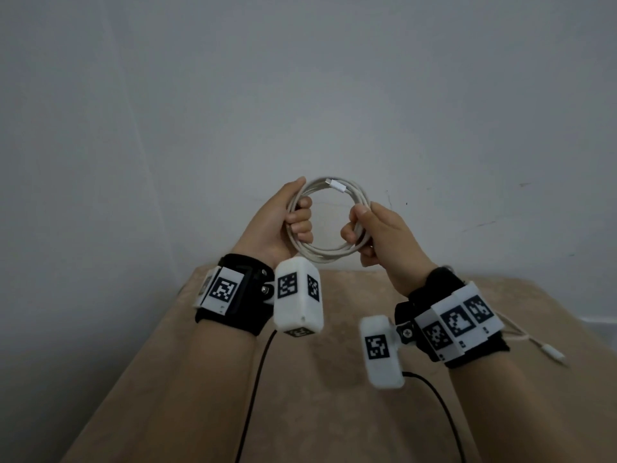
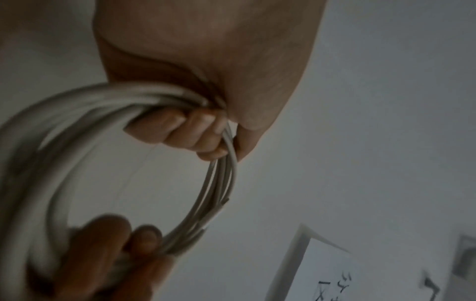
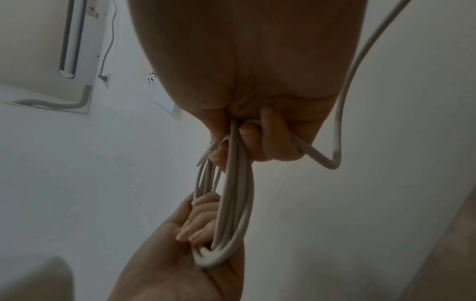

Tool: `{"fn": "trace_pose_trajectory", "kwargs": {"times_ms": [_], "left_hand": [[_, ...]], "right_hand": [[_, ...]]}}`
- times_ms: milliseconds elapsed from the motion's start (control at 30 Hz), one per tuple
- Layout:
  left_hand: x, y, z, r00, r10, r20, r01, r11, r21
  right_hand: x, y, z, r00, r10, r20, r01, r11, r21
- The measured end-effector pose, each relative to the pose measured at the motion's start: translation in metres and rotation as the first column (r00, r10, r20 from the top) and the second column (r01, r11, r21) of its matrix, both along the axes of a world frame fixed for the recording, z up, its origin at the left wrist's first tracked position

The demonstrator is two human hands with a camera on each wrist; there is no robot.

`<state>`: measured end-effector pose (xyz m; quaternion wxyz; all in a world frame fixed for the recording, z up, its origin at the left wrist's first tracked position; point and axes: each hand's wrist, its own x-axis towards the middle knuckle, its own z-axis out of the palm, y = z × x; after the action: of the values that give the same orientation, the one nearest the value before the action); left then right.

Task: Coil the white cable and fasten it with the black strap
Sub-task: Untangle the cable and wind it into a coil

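Tan cloth-covered table, two black wires trailing across it.

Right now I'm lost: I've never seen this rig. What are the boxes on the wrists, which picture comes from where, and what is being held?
No machine here: a person works with two bare hands. The white boxes with black patterns are cameras strapped to the wrists. The wide picture comes from a head camera looking down; the other two look along each hand from the wrist. The left hand and the right hand each grip a side of the white cable, already coiled into a ring and held up above a tan table. One plug sits at the top of the coil. A loose tail leaves the right hand; its end hangs behind the right wrist. I can't see the black strap anywhere.
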<state>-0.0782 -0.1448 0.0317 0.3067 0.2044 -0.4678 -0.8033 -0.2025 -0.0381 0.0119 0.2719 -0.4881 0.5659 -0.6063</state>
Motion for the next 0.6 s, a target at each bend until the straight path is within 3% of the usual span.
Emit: {"fn": "trace_pose_trajectory", "kwargs": {"times_ms": [133, 267, 600], "left_hand": [[0.008, -0.001, 0.002, 0.981, -0.032, 0.192, 0.07, 0.978, -0.197], [0.015, 0.001, 0.002, 0.948, -0.066, 0.311, 0.163, 0.941, -0.297], [0.007, 0.013, 0.001, 0.808, 0.009, 0.59, 0.373, 0.767, -0.523]], "right_hand": [[-0.008, 0.006, 0.003, 0.993, 0.061, -0.097, -0.053, 0.995, 0.08], [-0.014, 0.011, 0.006, 0.974, 0.164, -0.153, -0.134, 0.973, 0.187], [-0.011, 0.011, 0.003, 0.854, 0.269, -0.445, -0.126, 0.938, 0.324]]}}
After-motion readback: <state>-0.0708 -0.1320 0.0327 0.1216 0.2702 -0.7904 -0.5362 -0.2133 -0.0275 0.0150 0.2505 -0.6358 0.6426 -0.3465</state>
